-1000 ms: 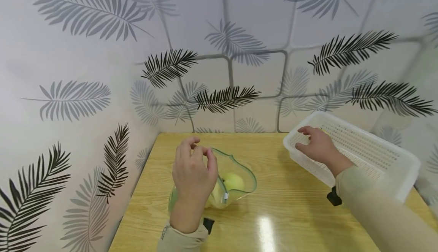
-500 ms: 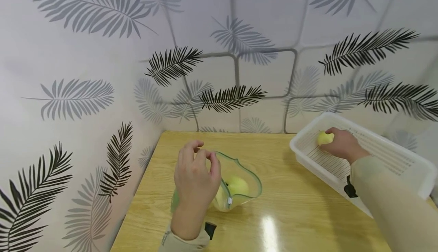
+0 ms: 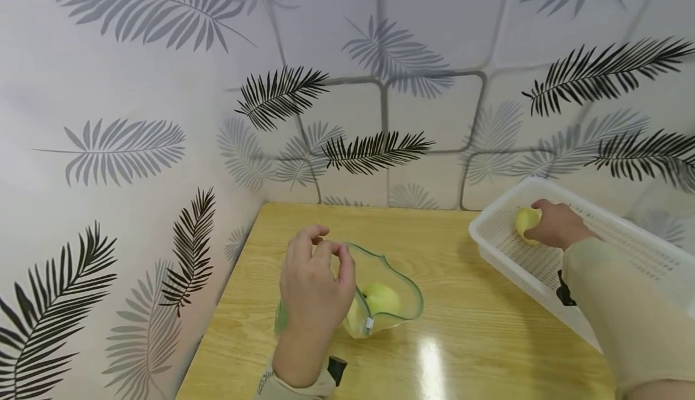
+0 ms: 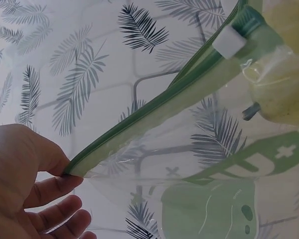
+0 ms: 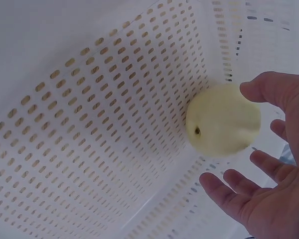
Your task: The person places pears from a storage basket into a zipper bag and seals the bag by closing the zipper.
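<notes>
My left hand [image 3: 317, 282] pinches the corner of a clear zip bag [image 4: 134, 124] with green edging between thumb and forefinger. The bag's mouth gapes, and a yellow pear [image 3: 382, 298] shows inside. A white slider [image 4: 229, 42] sits on the zip. Over at the right, my right hand [image 3: 559, 225] is inside a white perforated basket [image 3: 505, 261], beside another yellow pear [image 5: 222, 119]. In the right wrist view the thumb overlaps the pear's edge while the other fingers are spread apart from it; whether the thumb touches it I cannot tell.
The basket stands at the right of a wooden table [image 3: 461, 339], close to the back wall [image 3: 423, 171] with its leaf pattern. Another wall meets the table along its left side.
The right hand has gone from above the basket's near-left end down into it, beside the pear. My left hand keeps its pinch on the bag. The view has turned slightly.
</notes>
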A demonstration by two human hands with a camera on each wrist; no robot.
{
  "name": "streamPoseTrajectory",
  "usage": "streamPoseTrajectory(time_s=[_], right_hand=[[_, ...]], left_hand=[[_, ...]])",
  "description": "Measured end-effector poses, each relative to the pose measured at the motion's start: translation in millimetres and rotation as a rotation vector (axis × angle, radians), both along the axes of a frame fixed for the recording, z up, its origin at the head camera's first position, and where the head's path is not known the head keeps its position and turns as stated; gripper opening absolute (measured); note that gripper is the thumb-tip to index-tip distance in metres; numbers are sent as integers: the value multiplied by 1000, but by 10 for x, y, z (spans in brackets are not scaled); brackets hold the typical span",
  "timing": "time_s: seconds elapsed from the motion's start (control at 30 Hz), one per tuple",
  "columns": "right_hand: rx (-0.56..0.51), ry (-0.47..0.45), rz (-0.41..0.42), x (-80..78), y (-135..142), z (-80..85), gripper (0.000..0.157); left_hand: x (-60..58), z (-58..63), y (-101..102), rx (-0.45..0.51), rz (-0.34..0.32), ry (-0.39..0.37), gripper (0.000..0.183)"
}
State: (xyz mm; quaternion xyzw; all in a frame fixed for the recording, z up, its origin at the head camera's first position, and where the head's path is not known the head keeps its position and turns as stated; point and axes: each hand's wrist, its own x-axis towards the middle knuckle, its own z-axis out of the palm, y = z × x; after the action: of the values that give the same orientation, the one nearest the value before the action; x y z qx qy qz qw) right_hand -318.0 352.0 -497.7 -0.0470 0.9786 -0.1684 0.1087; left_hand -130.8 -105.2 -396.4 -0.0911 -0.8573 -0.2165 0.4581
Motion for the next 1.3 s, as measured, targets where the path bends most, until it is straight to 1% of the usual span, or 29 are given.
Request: streamPoseTrajectory(time_s=[0.2, 0.3, 0.5, 0.6, 0.73, 0.83, 1.07, 1.3], right_hand=[[34, -42, 9, -46, -46, -79, 84], [43, -44, 5, -23, -31, -74, 85], [38, -59, 22, -34, 14, -113, 87], [29, -117, 31, -24, 21, -133, 87], [-21, -248, 35, 36, -1, -148, 94], [-50, -284, 32, 95, -23, -161, 97], [-61, -280, 21, 231, -41, -184, 97], [-110, -262, 9, 333, -27, -246, 91]], left_hand=[[-3, -6, -20, -1, 3, -18, 13], [10, 11, -14, -1, 1, -20, 13], [21, 47, -9, -21, -5, -2, 13], [27, 63, -7, -30, -8, 8, 13], [36, 91, -5, -34, -5, 5, 14], [40, 113, -5, -35, -4, 5, 14], [51, 154, -18, -36, -4, 32, 12], [39, 208, -57, -56, 33, 46, 13]])
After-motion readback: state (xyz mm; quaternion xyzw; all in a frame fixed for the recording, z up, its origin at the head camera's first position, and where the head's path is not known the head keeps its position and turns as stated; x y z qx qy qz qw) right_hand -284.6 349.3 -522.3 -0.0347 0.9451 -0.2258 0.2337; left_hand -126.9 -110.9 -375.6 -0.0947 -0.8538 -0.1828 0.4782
